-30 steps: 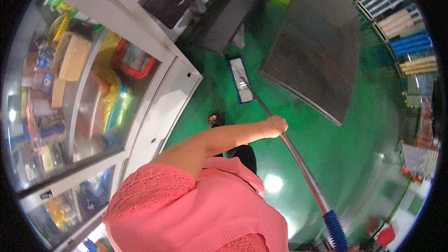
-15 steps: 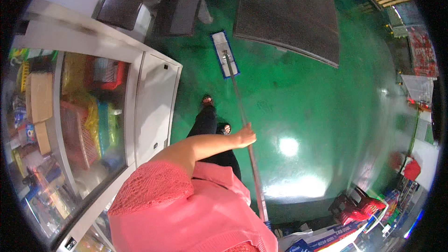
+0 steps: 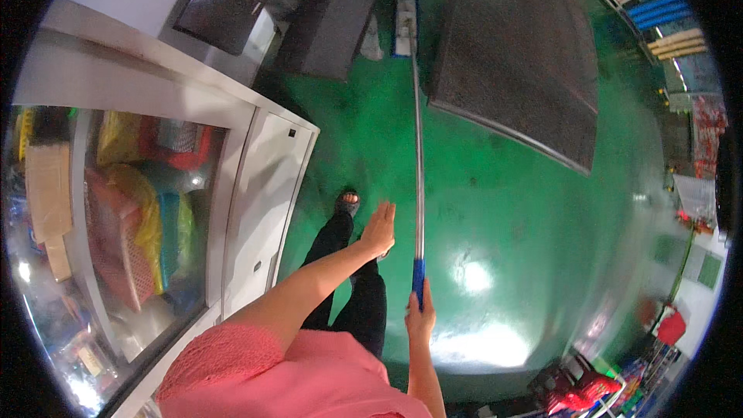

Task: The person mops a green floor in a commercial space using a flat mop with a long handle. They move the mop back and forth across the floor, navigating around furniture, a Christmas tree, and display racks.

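Observation:
A flat mop lies along the green floor, its white head with blue fringe (image 3: 405, 23) far ahead in the gap between two dark pieces of furniture. Its silver pole (image 3: 420, 162) runs straight back toward me and ends in a blue grip. My right hand (image 3: 420, 316) is wrapped round that grip, low in the picture. To the left of the pole, my left hand (image 3: 380, 230) is off it, holding nothing, its fingers stretched forward and slightly blurred.
A large dark tabletop (image 3: 518, 54) stands right of the mop head, and a dark bench (image 3: 333, 23) to its left. A glass-fronted white cabinet (image 3: 259, 186) holding plastic baskets lines the left side. Red chairs (image 3: 580, 387) stand at lower right. My feet are below.
The mop head has slid farther ahead into the gap between the furniture. My left hand has let go of the pole, and my right hand on the grip has come into view.

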`<state>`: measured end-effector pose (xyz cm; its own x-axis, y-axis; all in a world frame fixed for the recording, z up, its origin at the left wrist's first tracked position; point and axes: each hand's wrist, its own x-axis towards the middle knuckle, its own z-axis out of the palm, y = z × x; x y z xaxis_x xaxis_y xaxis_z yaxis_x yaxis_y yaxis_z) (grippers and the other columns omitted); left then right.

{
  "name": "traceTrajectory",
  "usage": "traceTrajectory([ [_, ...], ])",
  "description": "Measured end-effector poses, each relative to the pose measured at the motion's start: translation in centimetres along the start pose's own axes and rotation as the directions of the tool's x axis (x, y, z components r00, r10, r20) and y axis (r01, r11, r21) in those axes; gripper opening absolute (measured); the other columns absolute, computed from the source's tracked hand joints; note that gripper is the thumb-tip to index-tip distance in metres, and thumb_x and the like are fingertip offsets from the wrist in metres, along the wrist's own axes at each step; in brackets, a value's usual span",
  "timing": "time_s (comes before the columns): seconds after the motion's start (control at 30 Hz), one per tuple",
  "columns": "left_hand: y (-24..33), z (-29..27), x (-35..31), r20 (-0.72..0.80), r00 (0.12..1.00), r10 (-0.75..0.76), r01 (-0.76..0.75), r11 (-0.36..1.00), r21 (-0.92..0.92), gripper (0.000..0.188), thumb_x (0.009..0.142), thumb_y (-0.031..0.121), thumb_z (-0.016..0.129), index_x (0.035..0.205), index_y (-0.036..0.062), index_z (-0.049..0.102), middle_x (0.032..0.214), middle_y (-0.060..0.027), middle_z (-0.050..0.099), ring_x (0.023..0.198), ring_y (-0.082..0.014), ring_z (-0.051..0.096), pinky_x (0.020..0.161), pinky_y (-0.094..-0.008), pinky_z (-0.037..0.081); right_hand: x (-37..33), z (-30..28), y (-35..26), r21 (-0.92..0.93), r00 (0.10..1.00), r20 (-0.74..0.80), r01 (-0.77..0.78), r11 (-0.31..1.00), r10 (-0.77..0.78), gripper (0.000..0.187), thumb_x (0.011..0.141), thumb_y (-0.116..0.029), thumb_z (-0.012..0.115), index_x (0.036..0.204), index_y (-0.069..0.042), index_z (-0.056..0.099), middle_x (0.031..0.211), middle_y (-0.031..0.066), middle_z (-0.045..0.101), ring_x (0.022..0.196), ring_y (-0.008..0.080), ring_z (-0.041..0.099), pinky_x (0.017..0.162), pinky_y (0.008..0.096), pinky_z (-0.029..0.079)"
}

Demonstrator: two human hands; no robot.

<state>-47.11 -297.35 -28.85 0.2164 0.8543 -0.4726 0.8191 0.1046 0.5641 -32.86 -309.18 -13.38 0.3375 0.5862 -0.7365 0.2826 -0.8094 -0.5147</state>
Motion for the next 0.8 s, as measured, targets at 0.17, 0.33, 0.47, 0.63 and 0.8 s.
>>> traceTrajectory([
  [0.17, 0.7, -1.8, 4.2, 0.078, 0.996, -0.039, 0.070, 0.893, -0.444, 0.063, 0.088, 0.033, 0.040, 0.130, -0.0078, 0.017, 0.115, -0.0348, 0.043, 0.103, -0.0402, 0.050, 0.087, -0.0424, 0.041, 10.4, 5.5, 0.1, 0.091, 0.992, -0.066, 0.116, 0.989, -0.110, 0.046, 0.085, -0.017, 0.053, 0.130, -0.018, 0.041, 0.059, 0.0010, 0.048, 0.042, 0.0061, 0.040, 0.034, 0.0227, 0.033],
  [0.33, 2.9, 2.4, 4.8, 0.254, 0.967, -0.008, 0.191, 0.681, -0.706, 0.074, 0.088, 0.038, 0.040, 0.133, -0.0051, -0.001, 0.094, -0.0280, 0.054, 0.078, -0.0363, 0.058, 0.069, -0.0426, 0.047, 6.3, 3.9, -0.1, 0.258, 0.998, 0.049, -0.060, 0.964, 0.049, 0.048, 0.087, -0.018, 0.050, 0.133, -0.015, 0.035, 0.057, 0.0022, 0.046, 0.038, 0.0075, 0.040, 0.032, 0.0219, 0.030],
  [0.47, 5.7, 9.1, -6.7, 0.368, 0.930, -0.013, 0.328, 0.485, -0.811, 0.073, 0.089, 0.035, 0.042, 0.132, 0.0045, -0.007, 0.065, -0.0108, 0.055, 0.053, -0.0250, 0.057, 0.047, -0.0378, 0.046, -3.3, 0.8, 3.7, 0.247, 0.981, 0.091, -0.188, 0.951, 0.170, 0.051, 0.087, -0.018, 0.051, 0.134, -0.011, 0.032, 0.054, -0.0008, 0.043, 0.040, 0.0065, 0.039, 0.034, 0.0213, 0.031],
  [0.63, 11.0, 7.8, -18.1, 0.463, 0.879, 0.110, 0.375, 0.440, -0.816, 0.073, 0.089, 0.038, 0.042, 0.130, 0.0014, -0.006, 0.062, -0.0152, 0.055, 0.052, -0.0301, 0.057, 0.047, -0.0399, 0.044, -12.0, -1.9, 5.7, -0.013, 0.937, -0.186, 0.298, 0.955, -0.295, 0.033, 0.082, -0.025, 0.057, 0.112, -0.011, 0.049, 0.061, 0.0006, 0.048, 0.049, 0.0105, 0.042, 0.040, 0.0257, 0.034],
  [0.8, 8.6, 3.7, -8.7, 0.417, 0.909, 0.010, 0.373, 0.431, -0.822, 0.065, 0.089, 0.032, 0.042, 0.132, 0.0025, 0.004, 0.063, -0.0101, 0.055, 0.053, -0.0241, 0.057, 0.048, -0.0373, 0.045, -6.0, 0.0, 2.4, 0.078, 0.996, 0.003, -0.090, 0.993, 0.090, 0.047, 0.085, -0.010, 0.048, 0.131, -0.005, 0.035, 0.065, -0.0020, 0.046, 0.049, 0.0050, 0.039, 0.041, 0.0212, 0.033],
])
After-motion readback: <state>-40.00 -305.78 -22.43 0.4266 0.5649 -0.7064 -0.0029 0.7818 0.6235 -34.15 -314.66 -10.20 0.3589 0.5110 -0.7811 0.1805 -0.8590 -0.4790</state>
